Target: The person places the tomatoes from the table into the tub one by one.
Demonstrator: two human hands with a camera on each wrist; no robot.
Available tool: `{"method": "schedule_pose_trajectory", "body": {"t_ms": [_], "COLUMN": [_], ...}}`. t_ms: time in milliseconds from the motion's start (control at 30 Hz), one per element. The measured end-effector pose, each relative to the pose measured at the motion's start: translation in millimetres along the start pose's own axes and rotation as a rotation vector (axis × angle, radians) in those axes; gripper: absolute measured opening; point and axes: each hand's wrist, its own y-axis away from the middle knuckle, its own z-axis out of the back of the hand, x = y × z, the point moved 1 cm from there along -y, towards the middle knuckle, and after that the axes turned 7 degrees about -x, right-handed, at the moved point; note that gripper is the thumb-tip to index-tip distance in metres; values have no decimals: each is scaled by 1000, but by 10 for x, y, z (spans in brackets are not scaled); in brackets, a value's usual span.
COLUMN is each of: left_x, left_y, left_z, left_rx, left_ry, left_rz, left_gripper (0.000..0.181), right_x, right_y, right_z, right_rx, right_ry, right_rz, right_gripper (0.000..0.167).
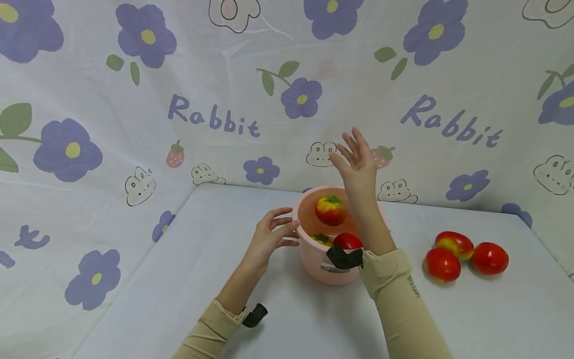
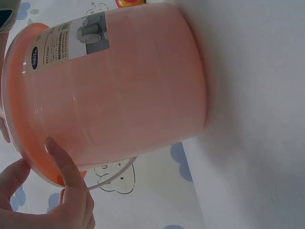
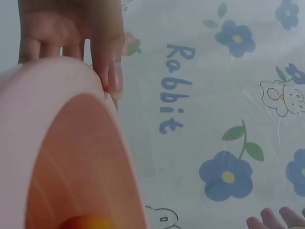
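A pink bucket (image 1: 329,276) stands upright on the table. My left hand (image 1: 269,237) holds its left rim, thumb at the edge and fingers along the outer side; the left wrist view shows this hand (image 2: 62,191) at the bucket too. Above the bucket my right hand (image 1: 360,172) is raised, fingers spread and holding nothing. Inside the bucket I see a red-and-yellow tomato-like fruit (image 1: 331,212) with a green top near the far wall, a red fruit (image 1: 347,241), and another green-topped fruit (image 1: 322,239). Whether the upper one rests on anything, I cannot tell. My right forearm hides part of the rim.
On the table to the right of the bucket lie three red fruits with yellow patches: an upper one (image 1: 455,244), a lower left one (image 1: 442,265) and a right one (image 1: 490,259). A patterned cloth (image 1: 287,149) hangs behind the table. Black straps (image 1: 255,315) show at both wrists.
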Motion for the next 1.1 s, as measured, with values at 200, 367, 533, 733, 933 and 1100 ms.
{"method": "schedule_pose_trajectory", "body": {"t_ms": [200, 367, 533, 733, 933, 1100], "left_x": [1, -3, -10, 13, 8, 12], "left_y": [-7, -7, 0, -10, -4, -17], "left_z": [-6, -10, -12, -6, -13, -15], "left_rx": [-1, 0, 0, -4, -8, -10], "left_ry": [0, 12, 19, 16, 16, 14], "left_rz": [5, 2, -1, -1, 8, 5], "left_gripper": [54, 52, 51, 51, 51, 51], "right_x": [-12, -25, -59, -115, -176, -262], "right_y": [42, 90, 147, 213, 254, 301], "right_z": [115, 272, 458, 674, 889, 1047], "right_rx": [-15, -18, -37, -84, -124, -181], "right_ry": [91, 116, 169, 231, 226, 257], "right_rz": [30, 40, 84, 69, 41, 8], "right_gripper": [67, 69, 69, 72, 71, 72]}}
